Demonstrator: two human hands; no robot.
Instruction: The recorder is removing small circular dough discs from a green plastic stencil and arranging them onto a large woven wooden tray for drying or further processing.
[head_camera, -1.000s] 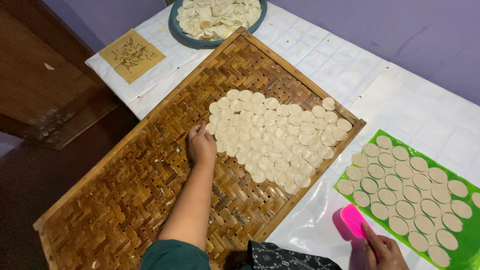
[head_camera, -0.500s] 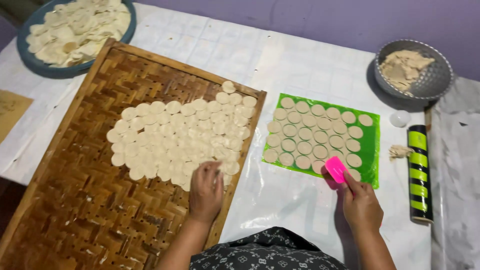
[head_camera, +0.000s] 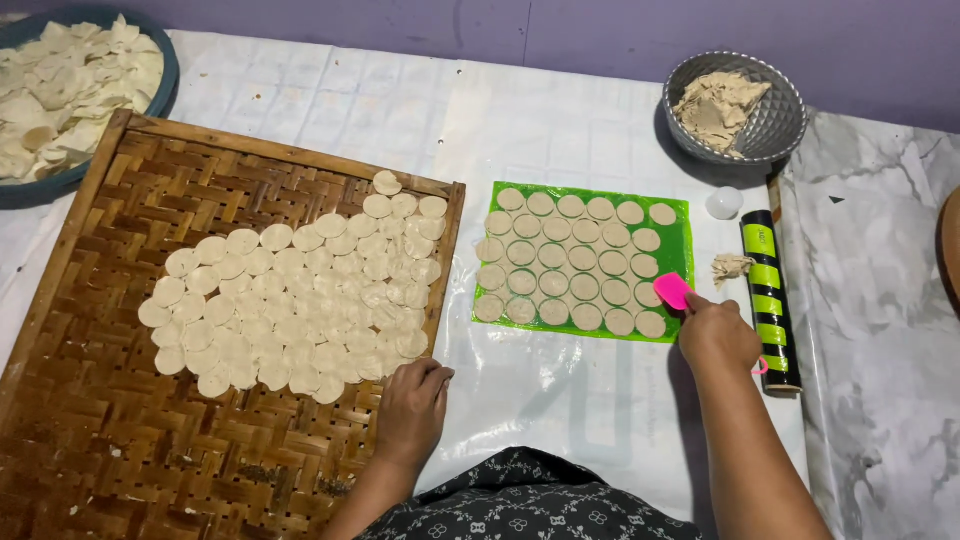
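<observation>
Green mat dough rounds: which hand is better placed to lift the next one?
Right hand: it holds the pink scraper at the green mat edge. Left hand rests on the woven tray, farther off.

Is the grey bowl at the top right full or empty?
Partly full: the grey bowl holds a heap of pale dough scraps, below its rim.

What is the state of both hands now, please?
Left hand: holds nothing, fingers curled, resting on the woven tray.
Right hand: closed on a pink scraper.
</observation>
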